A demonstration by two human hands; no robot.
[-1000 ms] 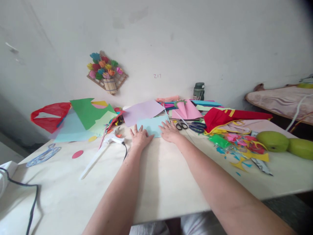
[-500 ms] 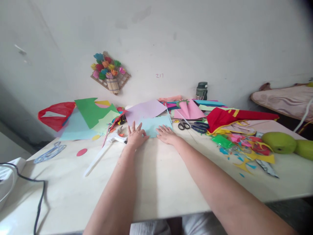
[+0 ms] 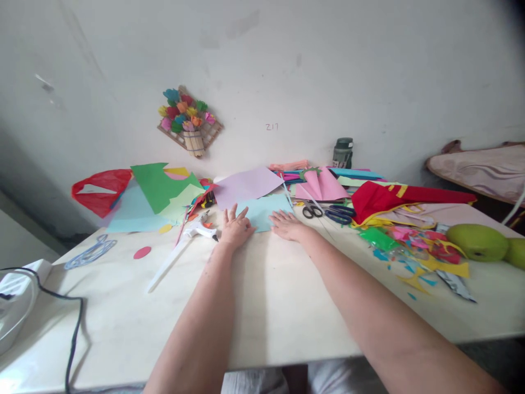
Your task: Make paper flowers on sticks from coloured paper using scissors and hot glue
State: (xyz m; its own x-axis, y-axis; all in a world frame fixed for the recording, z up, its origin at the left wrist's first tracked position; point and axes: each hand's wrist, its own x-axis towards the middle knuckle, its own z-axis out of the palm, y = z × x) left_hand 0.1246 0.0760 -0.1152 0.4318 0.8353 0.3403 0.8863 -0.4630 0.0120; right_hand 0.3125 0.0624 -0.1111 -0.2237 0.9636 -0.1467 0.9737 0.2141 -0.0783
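Note:
A light blue sheet of paper (image 3: pixel 264 210) lies flat on the table in front of me. My left hand (image 3: pixel 237 229) presses on its left side with the fingers spread. Across from it, my right hand (image 3: pixel 286 224) rests on the right side of the sheet, fingers stretched out. Behind the sheet, a lilac sheet of paper (image 3: pixel 248 184) overlaps its far edge. Left of my left hand lies a white glue gun (image 3: pixel 202 230) with a long white glue stick (image 3: pixel 166 268) out of its back. Two pairs of scissors, one black (image 3: pixel 312 210) and one dark blue (image 3: pixel 340 214), lie beyond my right hand.
On the left are a green sheet (image 3: pixel 153 186), a pink paper circle (image 3: pixel 142 252), a coiled cord (image 3: pixel 91 251) and a white power strip (image 3: pixel 20 298). A red cloth (image 3: pixel 381 198), paper scraps (image 3: pixel 418 262) and green fruit (image 3: pixel 476 242) occupy the right. A bottle (image 3: pixel 343 153) stands at the wall.
The view has shifted slightly, so everything sits a little further right. Both hands stay on the light blue paper, nearly unmoved.

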